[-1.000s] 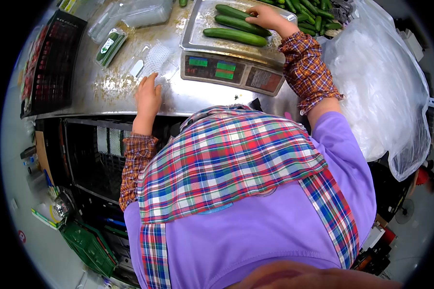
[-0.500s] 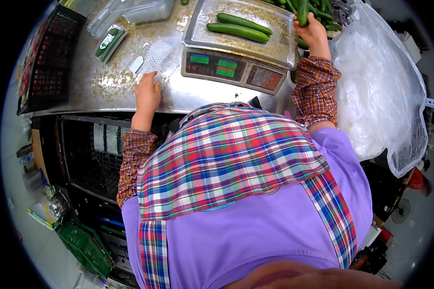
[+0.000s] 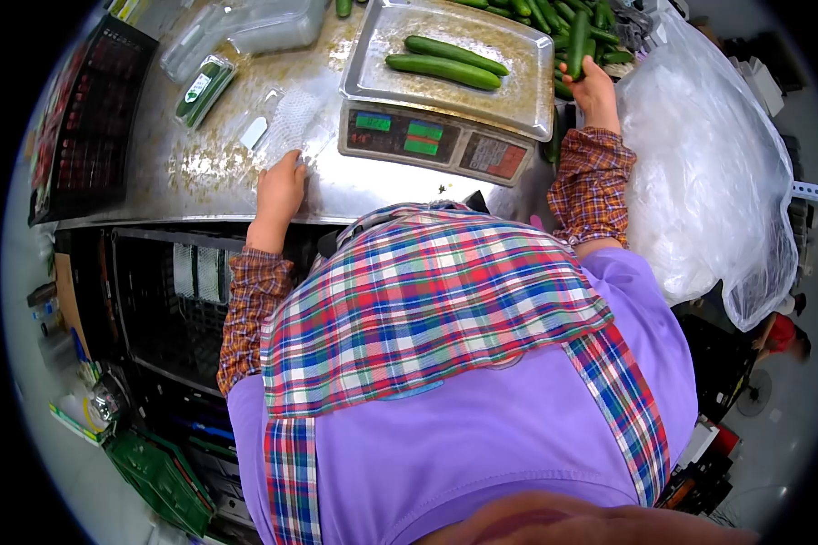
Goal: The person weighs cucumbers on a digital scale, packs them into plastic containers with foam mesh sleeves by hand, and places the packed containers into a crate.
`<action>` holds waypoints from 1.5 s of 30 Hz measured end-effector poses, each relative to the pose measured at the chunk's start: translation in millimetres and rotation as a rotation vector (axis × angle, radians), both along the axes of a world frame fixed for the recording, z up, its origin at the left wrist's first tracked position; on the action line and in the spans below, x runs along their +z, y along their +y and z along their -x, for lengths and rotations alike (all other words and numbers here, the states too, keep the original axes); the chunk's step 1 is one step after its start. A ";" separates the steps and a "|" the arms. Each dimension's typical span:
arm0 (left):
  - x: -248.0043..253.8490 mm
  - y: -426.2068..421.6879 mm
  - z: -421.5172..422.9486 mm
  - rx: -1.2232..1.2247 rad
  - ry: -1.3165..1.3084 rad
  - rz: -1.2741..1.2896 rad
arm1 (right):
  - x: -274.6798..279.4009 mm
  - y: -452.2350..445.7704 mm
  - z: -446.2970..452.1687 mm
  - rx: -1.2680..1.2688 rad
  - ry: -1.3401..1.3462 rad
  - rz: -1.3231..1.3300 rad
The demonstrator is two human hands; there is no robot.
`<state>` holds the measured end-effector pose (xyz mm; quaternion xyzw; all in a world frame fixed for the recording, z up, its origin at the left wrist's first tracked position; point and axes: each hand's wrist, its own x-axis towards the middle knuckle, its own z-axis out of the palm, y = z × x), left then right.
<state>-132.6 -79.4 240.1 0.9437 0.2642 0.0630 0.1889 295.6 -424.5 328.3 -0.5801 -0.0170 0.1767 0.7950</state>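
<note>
Two cucumbers (image 3: 443,71) lie side by side on the metal tray of the scale (image 3: 436,143), whose display is lit. My right hand (image 3: 596,94), to the right of the tray, holds a cucumber (image 3: 578,44) upright by its lower end, in front of the cucumber pile (image 3: 554,16). Near the table's front edge, my left hand (image 3: 280,189) rests beside a white foam net (image 3: 294,118); its fingers are partly hidden and nothing shows in them. A white label piece (image 3: 254,133) lies by the net.
A packed tray of cucumbers (image 3: 205,91) and clear plastic boxes (image 3: 277,24) are at the left back. A black crate (image 3: 89,118) stands on the left edge. A large clear plastic bag (image 3: 700,173) bulges at right. Another person (image 3: 780,334) is at far right.
One of three cucumbers has left the scale tray. My right hand moved right, off the tray, and now holds a cucumber near the pile. My left hand's fingers have drawn in slightly.
</note>
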 end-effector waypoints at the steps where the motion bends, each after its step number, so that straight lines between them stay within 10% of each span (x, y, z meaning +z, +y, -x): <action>1: 0.3 0.6 -0.1 0.002 -0.005 0.020 | 4.6 4.5 7.5 0.045 -0.075 0.065; 9: 9.0 -1.7 -0.6 -0.015 -0.063 0.043 | 9.6 47.5 29.7 0.272 -0.791 0.795; 21: 14.9 -6.3 0.9 -0.002 -0.071 0.065 | -1.2 79.3 33.0 0.145 -1.262 0.777; 25: 13.0 -5.5 0.0 0.021 -0.070 0.081 | 7.7 54.6 39.4 0.373 -0.793 0.974; 35: 9.5 -7.0 2.9 0.035 -0.065 0.126 | -12.3 62.9 42.8 0.584 -0.828 1.030; 45: -0.1 -0.5 4.3 -0.013 -0.103 0.116 | 6.7 72.4 61.7 0.290 -0.363 0.104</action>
